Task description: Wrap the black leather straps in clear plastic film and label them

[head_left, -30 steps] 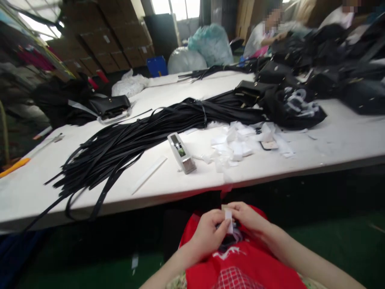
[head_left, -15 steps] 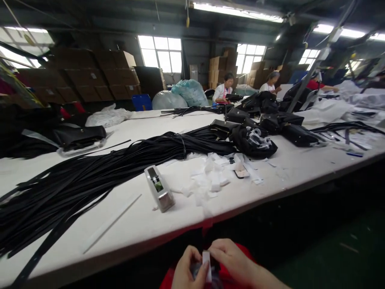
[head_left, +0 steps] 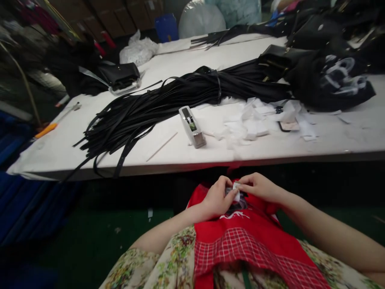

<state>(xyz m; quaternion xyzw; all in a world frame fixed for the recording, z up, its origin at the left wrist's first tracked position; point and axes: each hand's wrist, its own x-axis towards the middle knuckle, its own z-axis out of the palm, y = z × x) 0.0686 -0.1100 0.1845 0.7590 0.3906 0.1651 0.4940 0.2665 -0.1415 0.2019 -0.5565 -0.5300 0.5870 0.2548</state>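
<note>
Hands low over lap, below near edge of table [head_left: 60,154]. L hand [head_left: 215,199] curled, thumb + forefinger pinched on lower end of small white tab [head_left: 236,193]. R hand [head_left: 259,187] coming in from opp. side, fingertips closed on top end of same tab, so tab gripped between both, roughly upright, just above red apron [head_left: 240,249]. Small dark piece [head_left: 232,192] behind tab, mostly hidden by fingers, can't tell what. Floral sleeves either side of apron. Up on table, well apart from hands: tape dispenser [head_left: 192,127] near front edge, lying at an angle; thin pale stick [head_left: 161,147] just left of it; heap of white paper scraps [head_left: 249,120] right of it, w/ small flat dark-rimmed item [head_left: 288,126] at heap's right edge. Big bundle of black straps [head_left: 168,94] running diagonally behind dispenser, banded near mid, loose ends fanning out to left, a few over table's front edge. Black bags [head_left: 331,76] piled at far right, touching strap bundle's end. Far left: orange-handled tool [head_left: 45,130] at table edge, black pouch [head_left: 120,75] on clear plastic, crumpled white plastic bag [head_left: 138,48] beyond it, blue crate [head_left: 167,26] behind table.
</note>
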